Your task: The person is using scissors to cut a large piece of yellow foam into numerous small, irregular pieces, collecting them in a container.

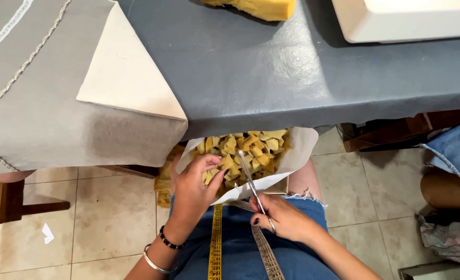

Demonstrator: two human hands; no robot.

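Foam pieces [245,153], small yellow angular offcuts, are lying heaped in a white cloth pouch [302,150] that is resting on the person's lap, just under the near edge of the table [271,72]. The pieces are looking light, soft and springy, likely to scatter if tipped; a pinch between fingertips would be taking one best, or the pouch could be lifted by its rim. The left hand [196,184] is curling over the near left side of the heap, fingertips closing on pieces at the pouch edge. The right hand [282,218] is gripping the handles of scissors [250,184], whose slim metal blades are pointing away into the heap; whether the blades are parted cannot be told. A yellow tape measure [216,243] is hanging down over blue denim shorts [240,254], with a second grey tape beside it. Bracelets [160,251], one beaded and dark, one a metal bangle, are circling the left wrist. The table is wearing a smooth grey-blue cover; at far centre a larger foam block [261,8] is sitting, at left folded beige fabric [121,78] with corded trim is draping over the edge. Pale floor tiles [111,207] are showing below
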